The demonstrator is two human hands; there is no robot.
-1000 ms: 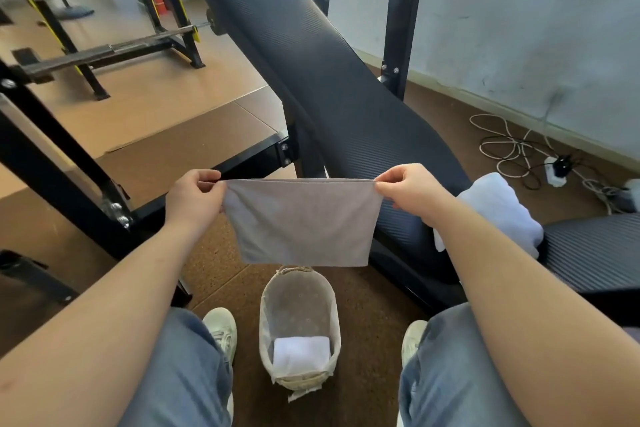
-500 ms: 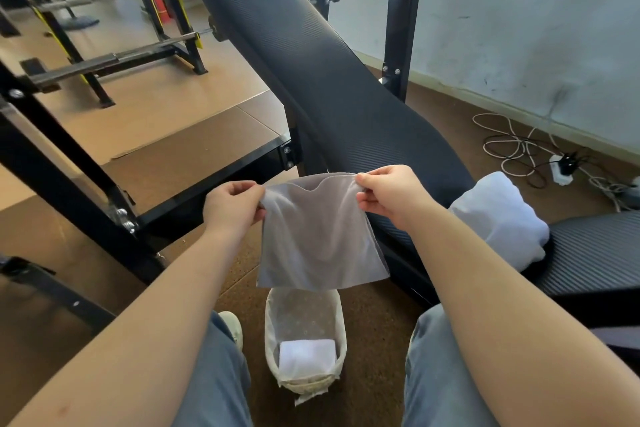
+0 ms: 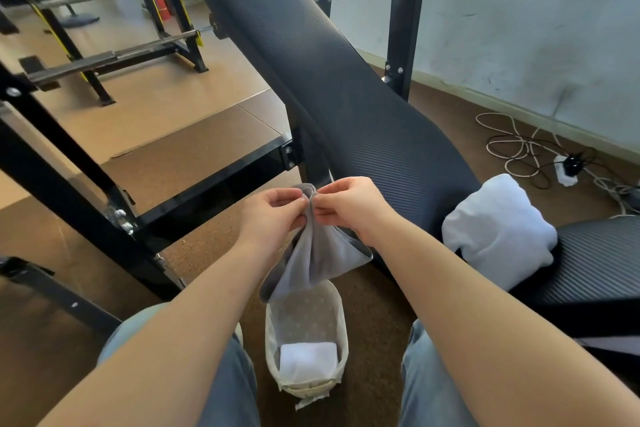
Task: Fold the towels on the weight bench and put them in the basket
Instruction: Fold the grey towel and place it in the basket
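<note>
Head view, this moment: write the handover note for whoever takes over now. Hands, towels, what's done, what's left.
Left hand: pinches the top edge of the thin grey cloth towel.
Right hand: pinches the same edge right beside it, so the towel hangs doubled above the cream woven basket on the floor.
Done: one folded white towel lies in the basket.
Left: finish folding the grey towel and put it in. Then fold the crumpled white towel on the black padded weight bench and add it.
</note>
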